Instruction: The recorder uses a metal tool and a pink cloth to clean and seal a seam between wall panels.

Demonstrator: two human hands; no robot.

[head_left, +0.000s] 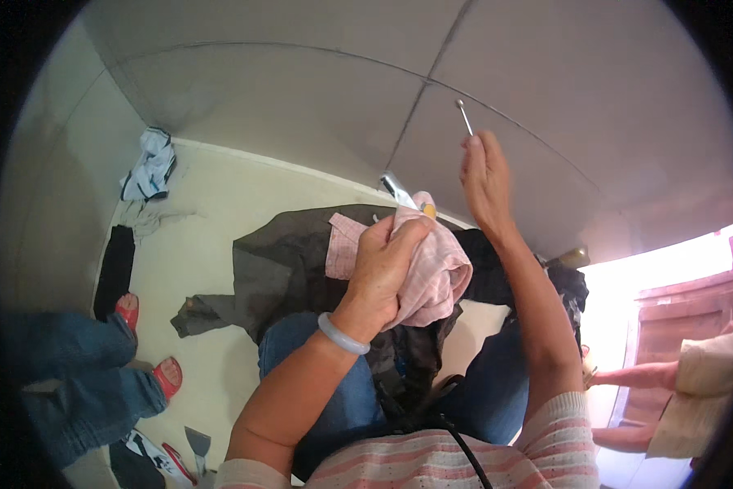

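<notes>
My left hand (380, 265) is closed round a pink checked cloth (435, 273), which is bunched and hangs over the fingers. A shiny silver piece (396, 189) sticks out from the cloth's far end; the rest of it is hidden. Beside that piece is a small yellow patch (429, 210). Farther up and to the right, my right hand (488, 183) pinches a thin metal rod (465, 117) with a small rounded tip pointing away from me. The rod is apart from the cloth. Below my hands, a dark grey garment (277, 253) lies spread on the floor.
Grey panelled walls (285, 106) rise just ahead. Crumpled clothes (148, 167) and a black cloth (115, 273) lie along the left wall. A person's red shoe (168, 376) and a scraper (197, 442) are at the left. Another person's legs (635, 379) show at the right.
</notes>
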